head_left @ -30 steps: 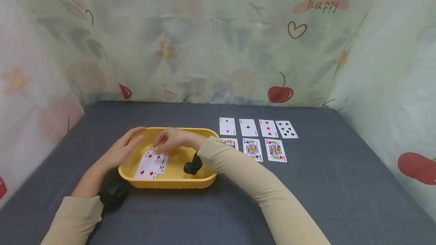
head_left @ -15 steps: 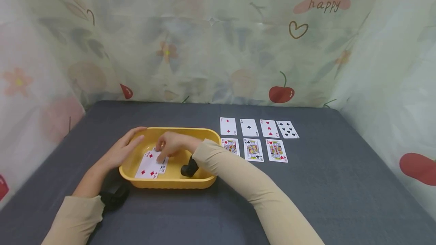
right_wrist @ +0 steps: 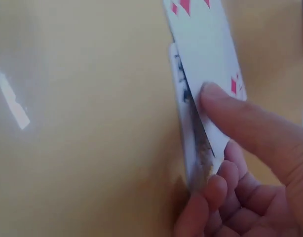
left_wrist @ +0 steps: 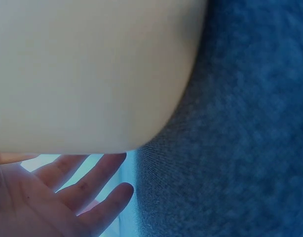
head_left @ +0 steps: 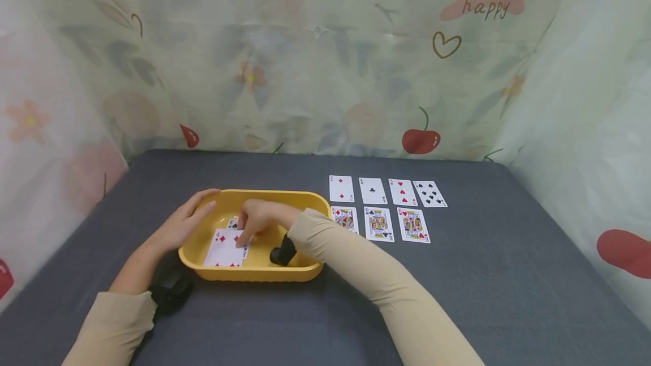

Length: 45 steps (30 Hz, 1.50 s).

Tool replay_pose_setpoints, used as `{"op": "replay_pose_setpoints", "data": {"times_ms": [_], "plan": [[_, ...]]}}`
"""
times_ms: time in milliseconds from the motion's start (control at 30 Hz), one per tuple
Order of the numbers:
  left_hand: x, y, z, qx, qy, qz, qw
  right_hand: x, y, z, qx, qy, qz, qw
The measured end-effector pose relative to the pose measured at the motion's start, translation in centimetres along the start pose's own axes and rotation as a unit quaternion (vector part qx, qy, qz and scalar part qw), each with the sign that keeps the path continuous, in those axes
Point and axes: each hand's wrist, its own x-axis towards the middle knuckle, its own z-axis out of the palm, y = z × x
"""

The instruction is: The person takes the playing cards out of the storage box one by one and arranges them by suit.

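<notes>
A four of diamonds [head_left: 222, 250] lies in the left part of a yellow plastic tray [head_left: 254, 275], overlapping a black-suited king [head_left: 233, 223]. My right hand [head_left: 259, 218] reaches in from the right and pinches the four of diamonds by one edge. In the right wrist view, the thumb [right_wrist: 225, 111] is on its face and the fingers curl beneath, with a gap between it and the picture card [right_wrist: 183, 108] below. My left hand [head_left: 178, 227] rests against the tray's left end; in the left wrist view its fingers [left_wrist: 92, 185] spread along the outer wall.
Right of the tray, face-up cards lie in two rows on the dark cloth [head_left: 483, 275]. The back row includes a two of diamonds [head_left: 341, 188] and a black seven [head_left: 430, 194]; kings [head_left: 378, 223] form the front row. A patterned curtain [head_left: 315, 72] encloses the table.
The four of diamonds has turned and shifted slightly right under my right hand, uncovering more of the king's corner. My right hand has moved slightly; the left hand stays at the tray.
</notes>
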Motion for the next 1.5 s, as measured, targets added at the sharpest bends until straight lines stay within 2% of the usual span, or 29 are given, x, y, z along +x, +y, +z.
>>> {"op": "replay_pose_setpoints", "data": {"times_ms": [167, 300, 667, 900, 1233, 1500], "plan": [[0.1, -0.1, 0.1, 0.004, -0.002, -0.003, 1.0000, -0.2, 0.3, -1.0, 0.006, -0.036, -0.023, 0.999], [0.1, 0.0, 0.1, 0.005, -0.002, -0.003, 1.0000, -0.7, 0.3, -1.9, 0.051, -0.048, -0.032, 0.997], [0.2, 0.0, 0.1, 0.000, -0.001, 0.004, 1.0000, -1.9, 1.1, -3.0, 0.091, 0.013, -0.037, 0.995], [0.2, 0.3, 0.1, -0.004, 0.000, -0.005, 1.0000, -3.1, 1.7, -4.3, 0.119, 0.043, -0.026, 0.992], [0.1, 0.3, 0.1, 0.002, 0.003, -0.006, 1.0000, -5.5, 2.9, -6.0, 0.166, 0.065, -0.046, 0.983], [0.1, 0.1, 0.1, -0.002, 0.005, 0.002, 1.0000, -7.7, 4.5, -6.8, 0.180, 0.088, -0.034, 0.979]]}}
